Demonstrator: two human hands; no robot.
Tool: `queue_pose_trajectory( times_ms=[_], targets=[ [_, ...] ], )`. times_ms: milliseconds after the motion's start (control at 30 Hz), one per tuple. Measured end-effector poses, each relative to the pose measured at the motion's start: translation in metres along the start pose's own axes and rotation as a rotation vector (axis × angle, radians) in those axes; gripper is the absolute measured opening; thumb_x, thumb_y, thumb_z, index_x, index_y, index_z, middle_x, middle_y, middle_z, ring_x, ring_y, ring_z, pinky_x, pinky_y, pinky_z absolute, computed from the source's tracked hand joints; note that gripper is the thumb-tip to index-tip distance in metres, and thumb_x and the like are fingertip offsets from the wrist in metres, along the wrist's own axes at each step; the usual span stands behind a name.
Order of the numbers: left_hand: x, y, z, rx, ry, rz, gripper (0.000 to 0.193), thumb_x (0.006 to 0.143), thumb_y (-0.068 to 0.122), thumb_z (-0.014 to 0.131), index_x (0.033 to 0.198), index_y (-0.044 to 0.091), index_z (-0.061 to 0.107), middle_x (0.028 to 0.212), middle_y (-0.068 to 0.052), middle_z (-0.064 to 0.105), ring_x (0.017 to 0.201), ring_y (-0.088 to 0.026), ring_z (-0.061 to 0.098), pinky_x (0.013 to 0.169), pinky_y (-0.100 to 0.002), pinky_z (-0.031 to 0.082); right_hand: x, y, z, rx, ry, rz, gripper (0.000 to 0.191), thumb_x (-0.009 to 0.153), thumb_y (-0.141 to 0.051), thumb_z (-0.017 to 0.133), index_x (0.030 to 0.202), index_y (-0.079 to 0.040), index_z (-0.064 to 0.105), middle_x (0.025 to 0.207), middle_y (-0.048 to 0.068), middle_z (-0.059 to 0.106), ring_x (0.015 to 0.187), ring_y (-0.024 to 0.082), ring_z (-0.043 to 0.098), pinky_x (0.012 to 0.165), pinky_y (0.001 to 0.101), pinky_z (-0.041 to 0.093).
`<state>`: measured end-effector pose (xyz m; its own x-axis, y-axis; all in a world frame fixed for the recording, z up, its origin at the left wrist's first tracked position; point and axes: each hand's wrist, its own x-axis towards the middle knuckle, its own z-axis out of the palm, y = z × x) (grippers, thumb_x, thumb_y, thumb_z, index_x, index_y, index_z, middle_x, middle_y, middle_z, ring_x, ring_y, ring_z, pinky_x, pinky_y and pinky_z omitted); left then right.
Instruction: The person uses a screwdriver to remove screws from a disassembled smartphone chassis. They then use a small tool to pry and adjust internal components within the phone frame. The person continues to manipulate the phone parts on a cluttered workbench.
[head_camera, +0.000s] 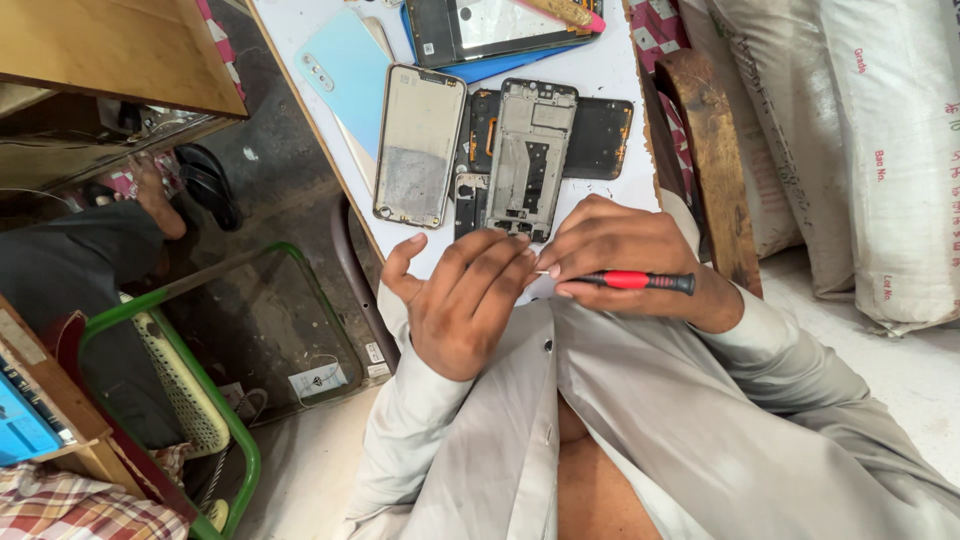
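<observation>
your right hand (625, 265) grips the red-handled screwdriver (640, 281); left hand (465, 300) half-curled, empty. keep the tip square over the phone frame (528, 160) just beyond your fingers.

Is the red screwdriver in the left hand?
No, the red screwdriver lies in the right hand; the left hand holds no tool.

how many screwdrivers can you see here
1: a red-and-black screwdriver in the right hand, beside the left hand. More may be hidden under the hands.
</observation>
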<state>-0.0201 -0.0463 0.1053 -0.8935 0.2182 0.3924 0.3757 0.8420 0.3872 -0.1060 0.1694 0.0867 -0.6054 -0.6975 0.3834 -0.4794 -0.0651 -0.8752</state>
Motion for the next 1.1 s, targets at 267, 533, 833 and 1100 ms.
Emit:
queue_pose_trajectory(
  times_ms=[267, 533, 833, 1100],
  targets=[
    [-0.011, 0.001, -0.005, 0.070, 0.030, 0.041, 0.006, 0.095, 0.017, 0.079, 0.100, 0.017, 0.075, 0.110, 0.007, 0.071, 0.111, -0.010, 0.067, 0.111, -0.047, 0.023, -0.007, -0.003, -0.007, 0.124, 0.008, 0.043, 0.016, 0.085, -0.005, 0.082, 0.097, -0.001, 0.072, 0.097, 0.013, 0.075, 0.090, 0.026, 0.074, 0.078, 0.0337, 0.059],
    [-0.058, -0.087, 0.020, 0.231, 0.179, -0.267, 0.015, 0.095, 0.022, 0.087, 0.091, 0.016, 0.073, 0.096, 0.001, 0.073, 0.103, -0.014, 0.068, 0.112, -0.044, 0.030, -0.043, 0.021, -0.047, 0.193, 0.564, 0.189, 0.025, 0.101, -0.021, 0.075, 0.109, 0.001, 0.067, 0.103, 0.014, 0.071, 0.083, 0.024, 0.072, 0.073, 0.0357, 0.061],
    [-0.104, -0.172, 0.060, -0.235, 0.425, -1.133, 0.043, 0.093, 0.020, 0.082, 0.066, 0.005, 0.051, 0.078, -0.003, 0.071, 0.079, -0.018, 0.073, 0.076, -0.035, 0.055, -0.073, 0.112, -0.112, -0.122, 0.744, 0.206, 0.038, 0.118, -0.033, 0.059, 0.130, 0.002, 0.060, 0.109, 0.018, 0.075, 0.090, 0.022, 0.075, 0.080, 0.0303, 0.059],
    [-0.101, -0.172, 0.078, -0.230, 0.563, -0.976, 0.033, 0.085, 0.006, 0.081, 0.094, 0.000, 0.050, 0.117, -0.014, 0.066, 0.090, -0.017, 0.070, 0.079, -0.031, 0.058, -0.080, 0.158, -0.111, -0.203, 0.619, 0.377, 0.029, 0.119, -0.023, 0.058, 0.122, 0.005, 0.062, 0.111, 0.014, 0.067, 0.105, 0.023, 0.073, 0.093, 0.0323, 0.057]
  ],
)
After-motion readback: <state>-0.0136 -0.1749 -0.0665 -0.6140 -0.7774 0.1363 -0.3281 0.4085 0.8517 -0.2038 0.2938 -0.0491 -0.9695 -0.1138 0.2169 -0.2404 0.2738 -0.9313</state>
